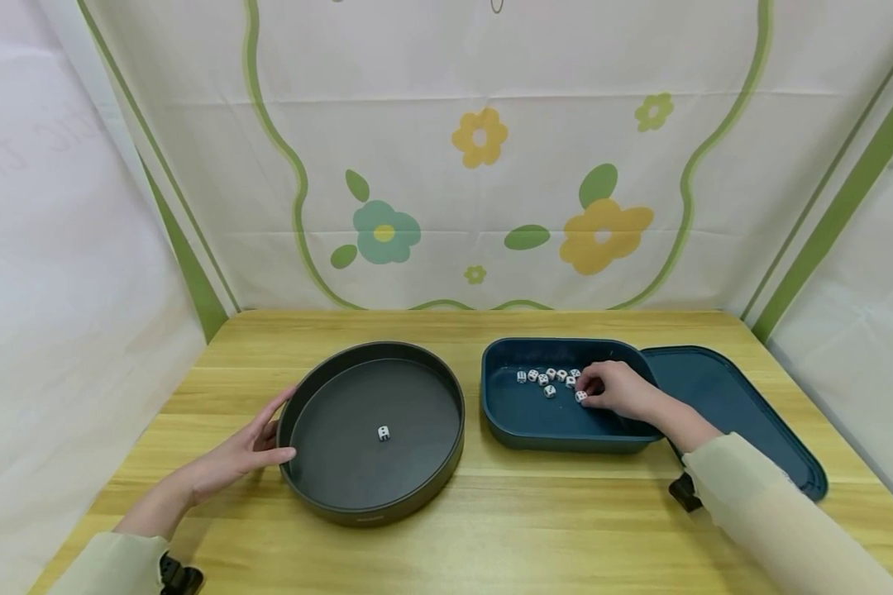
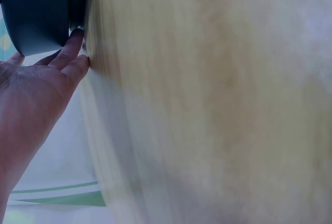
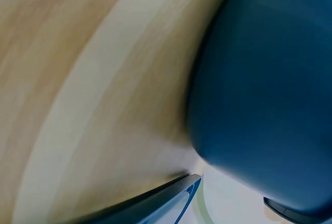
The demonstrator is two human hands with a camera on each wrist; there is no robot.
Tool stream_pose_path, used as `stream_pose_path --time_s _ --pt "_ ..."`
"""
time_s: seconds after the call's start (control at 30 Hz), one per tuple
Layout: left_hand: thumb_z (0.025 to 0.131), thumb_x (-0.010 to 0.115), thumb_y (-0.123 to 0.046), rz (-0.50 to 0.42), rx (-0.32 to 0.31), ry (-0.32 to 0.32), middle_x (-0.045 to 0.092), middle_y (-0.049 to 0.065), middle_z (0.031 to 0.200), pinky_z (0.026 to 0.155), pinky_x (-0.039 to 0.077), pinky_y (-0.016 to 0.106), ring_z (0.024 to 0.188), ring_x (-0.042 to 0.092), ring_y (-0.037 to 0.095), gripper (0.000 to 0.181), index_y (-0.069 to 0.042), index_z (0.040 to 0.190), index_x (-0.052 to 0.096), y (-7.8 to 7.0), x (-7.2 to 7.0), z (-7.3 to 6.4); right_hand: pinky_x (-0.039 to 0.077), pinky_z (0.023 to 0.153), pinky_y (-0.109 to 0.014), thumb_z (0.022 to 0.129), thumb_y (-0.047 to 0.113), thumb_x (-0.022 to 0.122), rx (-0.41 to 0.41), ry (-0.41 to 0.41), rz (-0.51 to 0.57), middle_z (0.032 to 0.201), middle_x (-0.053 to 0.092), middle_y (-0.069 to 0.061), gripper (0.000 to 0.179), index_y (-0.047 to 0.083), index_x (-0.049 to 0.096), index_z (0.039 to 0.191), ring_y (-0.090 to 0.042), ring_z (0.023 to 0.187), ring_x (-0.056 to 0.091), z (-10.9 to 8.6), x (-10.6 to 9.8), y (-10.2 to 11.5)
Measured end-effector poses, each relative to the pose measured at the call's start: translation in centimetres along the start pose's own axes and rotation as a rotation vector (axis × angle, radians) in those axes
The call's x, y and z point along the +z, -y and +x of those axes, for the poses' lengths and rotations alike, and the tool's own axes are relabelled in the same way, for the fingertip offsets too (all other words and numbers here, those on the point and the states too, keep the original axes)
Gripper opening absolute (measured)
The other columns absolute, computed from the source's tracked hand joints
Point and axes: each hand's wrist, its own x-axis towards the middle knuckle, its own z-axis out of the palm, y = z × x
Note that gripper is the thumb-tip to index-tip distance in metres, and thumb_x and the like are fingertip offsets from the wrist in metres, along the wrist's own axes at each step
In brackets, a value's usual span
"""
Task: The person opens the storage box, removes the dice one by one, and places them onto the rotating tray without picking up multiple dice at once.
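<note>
My left hand rests against the near-left side of a round dark grey pan, fingers spread along its outer wall and thumb at the rim. In the left wrist view, fairly straight fingers touch the pan's wall low down. One white die lies on the pan's floor. My right hand reaches into a dark blue rectangular container and pinches a white die between thumb and fingertips. Several other white dice with black pips lie left of these fingertips. The right wrist view hides the hand.
A dark blue lid lies to the right of the container, partly beneath the right forearm. Both vessels stand on a wood-grain table. Behind it hangs a white cloth with printed flowers, and similar cloth walls flank both sides.
</note>
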Motion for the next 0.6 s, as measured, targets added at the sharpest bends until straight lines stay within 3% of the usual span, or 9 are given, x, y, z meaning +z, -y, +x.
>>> stream_pose_path --time_s 0.17,0.37,0.6 --pt "0.100 0.055 -0.013 0.002 -0.002 0.001 0.014 0.033 0.153 0.097 0.038 0.032 0.137 0.020 0.047 0.085 -0.029 0.157 -0.007 -0.1 0.1 0.0 0.050 0.069 -0.034 0.086 0.001 0.072 0.028 -0.009 0.016 0.085 0.064 0.001 0.008 0.007 0.069 0.090 -0.013 0.077 0.060 0.0 -0.2 0.3" --pt "0.100 0.055 -0.014 0.005 0.006 0.004 0.014 0.035 0.152 0.101 0.032 0.053 0.137 0.020 0.050 0.085 -0.028 0.157 -0.007 -0.2 0.2 0.0 0.051 0.068 -0.032 0.086 0.002 0.071 0.025 -0.032 0.049 0.085 0.065 0.002 0.008 0.007 0.069 0.092 -0.014 0.078 0.061 -0.4 -0.7 1.0" --pt "0.100 0.055 -0.014 0.011 0.005 0.006 0.012 0.034 0.153 0.101 0.031 0.055 0.138 0.019 0.049 0.085 -0.027 0.157 -0.008 -0.4 0.2 -0.1 0.052 0.070 -0.029 0.087 0.005 0.072 -0.038 -0.077 0.090 0.090 0.065 0.001 0.011 0.006 0.068 0.098 -0.015 0.081 0.062 -0.3 -1.3 2.4"
